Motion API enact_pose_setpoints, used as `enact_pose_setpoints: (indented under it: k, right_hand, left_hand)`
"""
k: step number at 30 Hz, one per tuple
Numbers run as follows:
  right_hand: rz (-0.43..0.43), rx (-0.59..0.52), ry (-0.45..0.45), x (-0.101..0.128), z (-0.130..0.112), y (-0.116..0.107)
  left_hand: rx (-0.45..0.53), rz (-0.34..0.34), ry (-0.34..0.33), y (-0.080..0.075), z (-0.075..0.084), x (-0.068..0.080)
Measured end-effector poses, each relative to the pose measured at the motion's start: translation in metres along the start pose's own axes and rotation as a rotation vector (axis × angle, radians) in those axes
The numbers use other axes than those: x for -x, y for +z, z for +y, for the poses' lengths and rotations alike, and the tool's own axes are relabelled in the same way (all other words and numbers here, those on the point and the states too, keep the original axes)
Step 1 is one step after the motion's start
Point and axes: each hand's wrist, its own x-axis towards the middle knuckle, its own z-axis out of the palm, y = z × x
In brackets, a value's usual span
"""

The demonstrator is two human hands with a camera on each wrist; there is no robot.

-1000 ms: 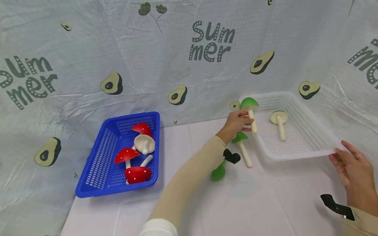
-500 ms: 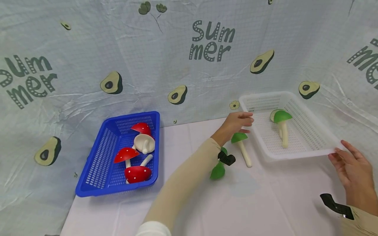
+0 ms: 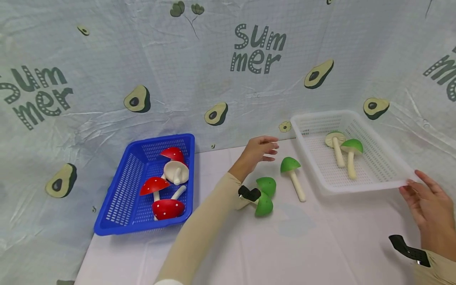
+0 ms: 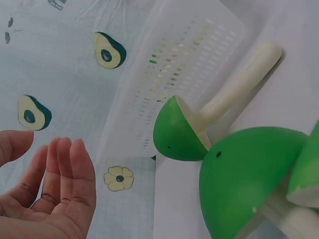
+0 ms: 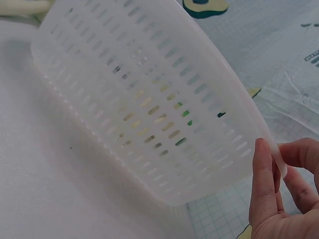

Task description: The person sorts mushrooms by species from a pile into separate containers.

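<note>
My left hand (image 3: 253,155) is above the table with nothing in it, its fingers loosely bent in the left wrist view. To its right lies a green-capped toy mushroom (image 3: 290,165); nearer my left wrist are two more green caps (image 3: 266,186), partly behind the wrist strap. My right hand (image 3: 429,202) pinches the near right corner of the white plastic basket (image 3: 331,190) between thumb and fingers (image 5: 262,184). Inside that basket lie two mushrooms, one with its pale underside (image 3: 333,139) showing and one with its green cap (image 3: 354,145) up.
A blue basket (image 3: 115,229) with several red, white-spotted mushrooms (image 3: 168,209) stands at the left of the white-covered table (image 3: 270,253). A printed cloth (image 3: 185,79) hangs upright behind the table.
My left hand let go of a green mushroom into the white basket, then drew back left. That mushroom now lies right of the other one. My right hand stays at the basket corner.
</note>
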Motion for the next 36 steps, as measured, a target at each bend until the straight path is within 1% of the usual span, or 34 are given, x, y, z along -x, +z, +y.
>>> enact_pose_setpoints:
  k: [3, 8, 13, 17, 21, 24, 27, 30, 36]
  right_hand:
    - [-0.002, -0.003, 0.003, 0.000, 0.000, 0.001]
    - [0.012, 0.012, -0.003, -0.001, 0.001, 0.002]
    - [0.018, 0.014, -0.009, -0.001, 0.001, 0.003]
    - [0.026, 0.043, -0.009, -0.001, 0.002, 0.001]
    - [0.010, 0.045, -0.024, -0.001, 0.002, -0.001]
    - [0.000, 0.040, -0.028, -0.002, 0.002, -0.003]
    - [0.002, 0.043, -0.027, -0.002, 0.002, -0.004]
    - [-0.010, 0.034, -0.025, 0.001, 0.002, -0.004]
    - [-0.040, 0.015, -0.027, 0.002, 0.004, -0.003]
  left_hand:
    - [0.009, 0.022, 0.003, -0.012, -0.004, 0.008]
    - [0.033, 0.029, 0.009, -0.031, -0.015, 0.025]
    - [0.082, 0.056, 0.007, -0.047, -0.030, 0.042]
    - [0.064, 0.074, 0.017, -0.058, -0.044, 0.058]
    - [-0.005, 0.065, 0.058, -0.068, -0.059, 0.073]
    - [-0.101, 0.047, 0.106, -0.074, -0.067, 0.081]
    - [-0.197, 0.002, 0.143, -0.079, -0.072, 0.086]
    - [-0.276, -0.068, 0.170, -0.082, -0.074, 0.088]
    - [-0.408, -0.182, 0.179, -0.086, -0.082, 0.091]
